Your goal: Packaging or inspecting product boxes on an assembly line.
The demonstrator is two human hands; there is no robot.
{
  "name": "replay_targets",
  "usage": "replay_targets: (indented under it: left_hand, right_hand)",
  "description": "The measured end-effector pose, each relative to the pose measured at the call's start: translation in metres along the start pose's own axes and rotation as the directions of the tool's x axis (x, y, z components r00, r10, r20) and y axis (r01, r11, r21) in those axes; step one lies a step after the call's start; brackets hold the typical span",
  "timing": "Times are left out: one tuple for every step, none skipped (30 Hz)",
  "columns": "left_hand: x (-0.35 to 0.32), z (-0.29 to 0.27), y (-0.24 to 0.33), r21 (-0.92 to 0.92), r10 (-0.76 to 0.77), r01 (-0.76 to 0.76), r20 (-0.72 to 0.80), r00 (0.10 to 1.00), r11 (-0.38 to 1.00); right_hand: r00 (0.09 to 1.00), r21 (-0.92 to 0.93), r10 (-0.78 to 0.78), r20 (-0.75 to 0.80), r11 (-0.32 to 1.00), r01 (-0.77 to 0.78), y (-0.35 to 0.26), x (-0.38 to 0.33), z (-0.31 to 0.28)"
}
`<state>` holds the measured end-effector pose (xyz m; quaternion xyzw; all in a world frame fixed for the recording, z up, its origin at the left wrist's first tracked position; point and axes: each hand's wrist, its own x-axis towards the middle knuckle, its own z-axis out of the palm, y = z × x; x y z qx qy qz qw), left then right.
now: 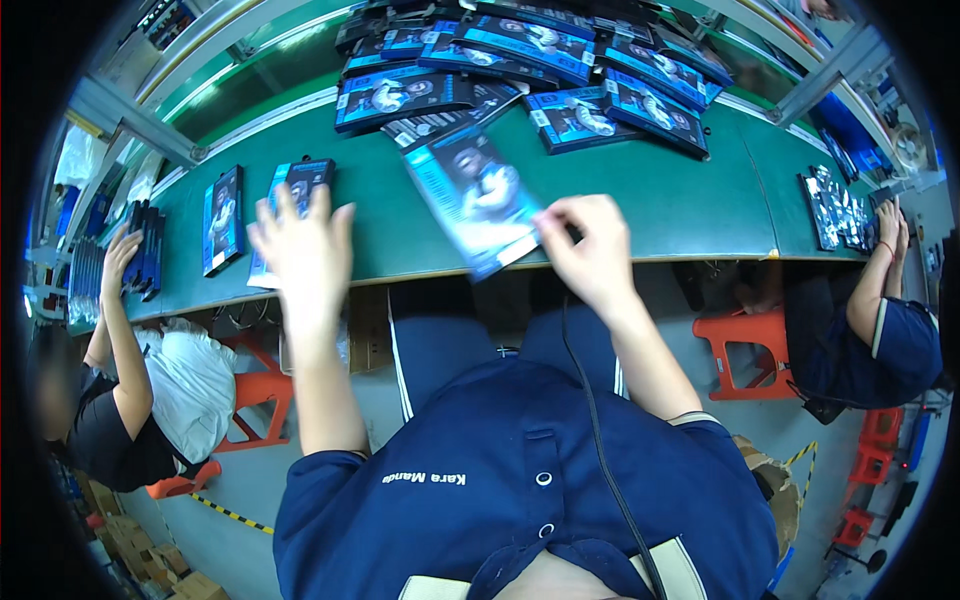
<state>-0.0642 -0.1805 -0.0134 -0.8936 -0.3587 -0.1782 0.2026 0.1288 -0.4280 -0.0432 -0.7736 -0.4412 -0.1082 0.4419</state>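
Note:
My right hand point(592, 245) pinches the near right corner of a flat retail box point(468, 190), black and blue with a pale figure printed on it. That box lies tilted over the green table point(390, 235), slightly blurred, its near end at the table's front edge. My left hand point(312, 250) is spread, fingers apart and smeared by motion, over a second box point(312, 172) of the same kind. Whether it touches that box I cannot tell. A third such box point(223, 220) lies just to the left.
A heaped pile of similar boxes point(520, 45) covers the table's far middle. To the left, a co-worker's hand point(120, 255) rests by a row of dark boxes point(150, 250). To the right, another person's hands point(889, 225) are at shiny packets point(835, 210). Red stools point(742, 350) stand below.

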Motion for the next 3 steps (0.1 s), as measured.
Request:
replay_targets:
  left_hand:
    - [-0.002, -0.010, 0.031, -0.284, 0.007, 0.017, 0.083, 0.997, 0.959]
    - [-0.007, -0.020, 0.066, -0.551, 0.053, 0.044, 0.159, 0.986, 0.833]
    - [-0.003, -0.019, 0.077, -0.576, 0.082, 0.019, 0.148, 0.986, 0.817]
  right_hand:
    - [0.991, 0.163, -0.065, 0.120, 0.986, 0.045, -0.004, -0.002, -0.002]
    - [0.966, 0.314, -0.138, 0.220, 0.947, 0.064, -0.004, -0.003, -0.009]
    - [0.975, 0.326, -0.100, 0.197, 0.945, 0.030, 0.004, -0.006, -0.015]
